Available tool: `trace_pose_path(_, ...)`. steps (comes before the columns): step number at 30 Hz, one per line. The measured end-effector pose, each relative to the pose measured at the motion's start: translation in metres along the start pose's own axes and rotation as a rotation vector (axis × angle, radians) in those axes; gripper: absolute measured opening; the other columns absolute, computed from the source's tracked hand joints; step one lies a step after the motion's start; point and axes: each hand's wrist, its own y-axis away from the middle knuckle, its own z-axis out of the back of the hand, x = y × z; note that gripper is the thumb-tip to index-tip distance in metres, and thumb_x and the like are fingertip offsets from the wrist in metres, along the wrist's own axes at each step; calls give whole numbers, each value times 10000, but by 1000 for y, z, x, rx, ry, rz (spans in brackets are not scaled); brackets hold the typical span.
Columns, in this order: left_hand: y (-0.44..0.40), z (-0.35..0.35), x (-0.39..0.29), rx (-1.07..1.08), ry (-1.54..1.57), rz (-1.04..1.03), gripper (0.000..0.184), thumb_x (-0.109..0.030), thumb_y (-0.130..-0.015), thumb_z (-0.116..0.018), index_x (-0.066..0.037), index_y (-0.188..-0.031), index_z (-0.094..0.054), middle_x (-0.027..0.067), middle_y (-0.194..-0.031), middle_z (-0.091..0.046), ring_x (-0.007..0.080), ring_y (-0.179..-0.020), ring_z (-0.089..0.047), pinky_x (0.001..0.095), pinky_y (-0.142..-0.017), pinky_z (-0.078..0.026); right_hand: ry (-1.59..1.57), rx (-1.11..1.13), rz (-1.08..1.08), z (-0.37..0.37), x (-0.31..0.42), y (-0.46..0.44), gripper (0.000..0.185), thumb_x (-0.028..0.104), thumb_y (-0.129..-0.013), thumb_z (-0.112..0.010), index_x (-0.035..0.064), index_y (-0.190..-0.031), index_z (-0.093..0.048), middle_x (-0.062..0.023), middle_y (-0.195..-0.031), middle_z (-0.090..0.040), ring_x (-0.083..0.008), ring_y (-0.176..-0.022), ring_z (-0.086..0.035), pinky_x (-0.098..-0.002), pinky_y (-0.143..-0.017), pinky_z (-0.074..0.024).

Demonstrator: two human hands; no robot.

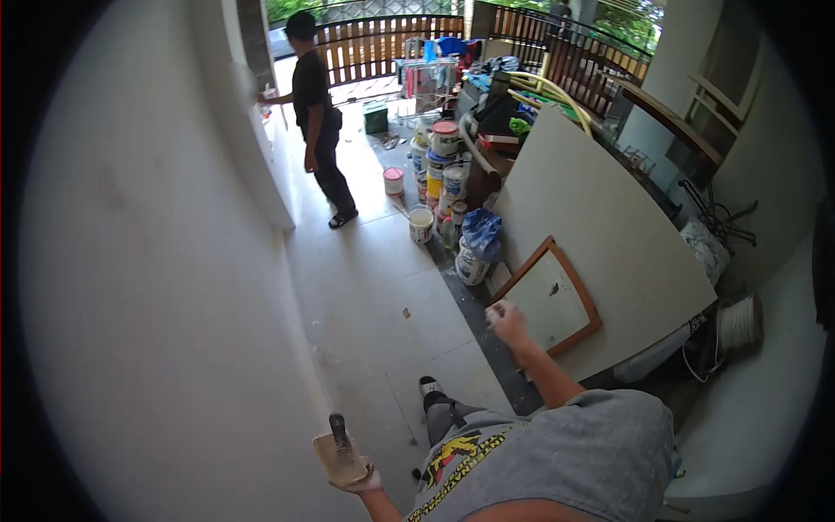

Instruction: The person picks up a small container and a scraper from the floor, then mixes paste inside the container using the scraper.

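Observation:
At the lower left, my left hand [364, 480] supports a tan, roughly square putty tray [335, 461] from below, fingers closed at its edge. A dark-handled putty knife [338, 428] lies over the tray; its blade is hard to make out. My right hand [506, 320] is raised in front of my body with the fingers curled, and no object shows in it. Behind that hand, a wood-framed mirror [561, 304] leans on a large pale board [617, 235]. Whether the hand touches the frame is unclear, but it seems apart.
A white wall [148, 261] runs along the left. Ahead, a person in dark clothes [317, 113] stands with one arm toward the wall. Several paint buckets [444, 139] are stacked in the middle, near an open white bucket [421, 224]. A cable spool [738, 324] lies at right.

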Motion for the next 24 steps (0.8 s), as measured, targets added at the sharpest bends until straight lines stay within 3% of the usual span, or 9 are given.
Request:
trace_pose_path(2,57,2,-11,-17,12,-80,829,-853,-782,-396,-188,-1217,-635,33,-883,-675,189,-486,-514,273,-381,-280,-105,441,78,-83,9,55,312,214,-939,-666,-70,-1066,-676,-182,-936,-732,-225,-784,-726,-341,-728,-595)
trace_pose_path(5,118,21,-27,153,59,-97,782,-723,-823,-430,-185,-1377,-555,89,-1143,-692,241,-461,-567,294,-343,-381,197,1322,448,-156,76,154,827,385,-886,-773,-38,-1483,-386,-271,-1314,-598,-317,-1159,-642,-409,-932,-554)
trace_pose_path(8,151,86,-34,249,204,-174,794,-722,-831,-425,-185,-1406,-537,77,-1257,-669,278,-962,-713,349,-484,-538,233,1780,527,-205,108,240,1209,432,-827,-833,77,-1612,16,-260,-1543,-376,-376,-1368,-483,-452,-1064,-474)
trace_pose_path(9,179,77,-37,94,194,-254,798,-729,-834,-446,-192,-1420,-522,82,-1280,-654,279,-940,-714,348,-479,-537,207,1871,509,-214,123,265,1263,428,-822,-840,99,-1612,89,-244,-1581,-326,-385,-1406,-442,-456,-1085,-459)
trace_pose_path(13,226,37,-65,160,121,-492,823,-788,-851,-383,-255,-1469,-486,99,-1374,-600,295,-1142,-649,409,-649,-586,-202,1974,587,-258,144,323,953,393,-888,-785,69,-1594,-233,-203,-1569,-354,-356,-1371,-479,-473,-1068,-459)
trace_pose_path(17,259,57,-79,71,261,-512,806,-751,-886,-328,-199,-1444,-509,108,-1368,-596,313,-1159,-628,411,-672,-541,-374,1852,575,-245,188,383,439,286,-964,-716,-4,-1278,-618,-99,-1233,-632,-186,-1112,-588,-373,-943,-493)
trace_pose_path(20,266,55,-84,82,259,-519,746,-702,-903,-301,-195,-1392,-546,107,-1293,-623,297,-1089,-647,392,-627,-525,-501,1798,787,-243,201,396,375,283,-953,-727,4,-1191,-652,-103,-1212,-642,-161,-1071,-591,-307,-878,-495)
trace_pose_path(21,280,26,-92,-70,272,-533,681,-635,-921,-289,-182,-1341,-574,96,-1218,-640,264,-1018,-657,388,-587,-513,-438,1579,1183,-247,206,394,302,259,-940,-736,10,-1099,-674,-112,-1098,-688,-130,-937,-622,-284,-789,-505)
trace_pose_path(24,267,49,-105,-7,26,-495,655,-588,-935,-265,-158,-1311,-586,89,-1192,-643,240,-968,-662,391,-566,-511,-299,1780,1125,-215,233,401,274,228,-931,-738,6,-1078,-676,-94,-881,-719,-142,-751,-638,-295,-689,-513)
